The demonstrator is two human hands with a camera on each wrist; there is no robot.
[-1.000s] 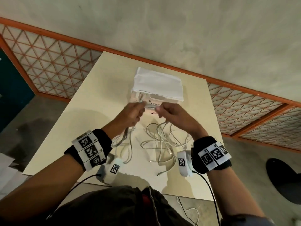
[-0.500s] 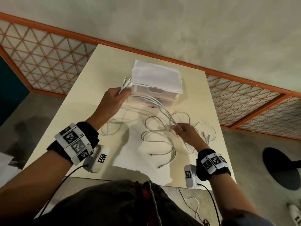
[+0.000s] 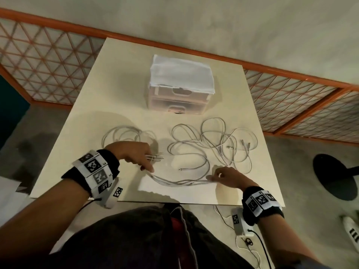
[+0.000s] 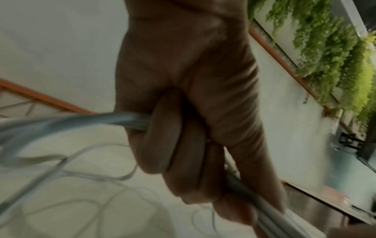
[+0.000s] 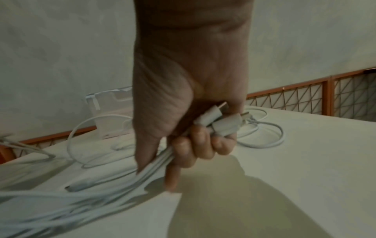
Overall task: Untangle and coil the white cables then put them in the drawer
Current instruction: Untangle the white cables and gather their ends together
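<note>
Left hand (image 3: 136,152): low over the surface (image 3: 124,78), knuckles up, grip clamped on a bundle of white cables (image 3: 180,182), plug ends projecting past the fingers (image 4: 183,153). The bundle sags across to the right hand (image 3: 227,176), which is also low, grip clamped on the same strands. Wrist bands carry square black-and-white marker codes; no legible writing. Count: two hands; cable count cannot be determined. Loose loops lie on the surface between the hands and one drawer unit (image 3: 180,90) with two drawers, both closed.
</note>
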